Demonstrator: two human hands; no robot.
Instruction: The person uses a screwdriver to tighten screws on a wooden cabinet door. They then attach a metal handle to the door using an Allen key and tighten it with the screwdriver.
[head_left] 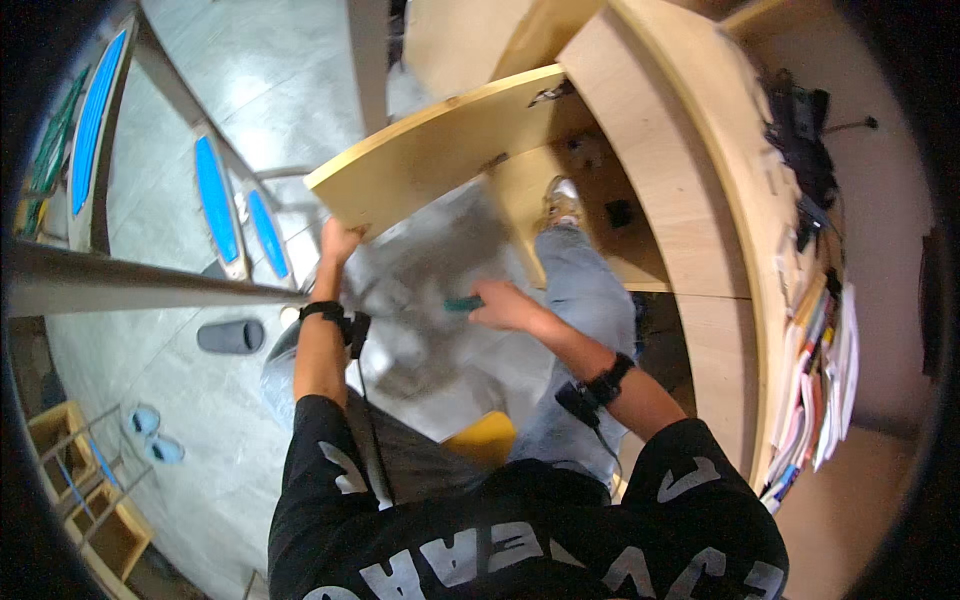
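A pale wooden cabinet door (430,150) stands swung open from the cabinet (690,170). At its near outer corner my left hand (340,243) is closed on the door's edge. My right hand (505,304) is closed around a small dark-green object (462,304), of which only a short end shows; its kind cannot be made out. That hand is over the floor, apart from the door. Metal hinge parts (550,94) show along the door's inner side near the cabinet. My foot in a shoe (563,200) rests inside the open compartment.
Books and papers (815,380) and a tangle of black cables (800,150) lie on the cabinet top to the right. A grey slipper (230,337) and blue slippers (155,435) are on the tiled floor. Metal frames with blue panels (215,195) stand at left. Under me is something yellow (482,440).
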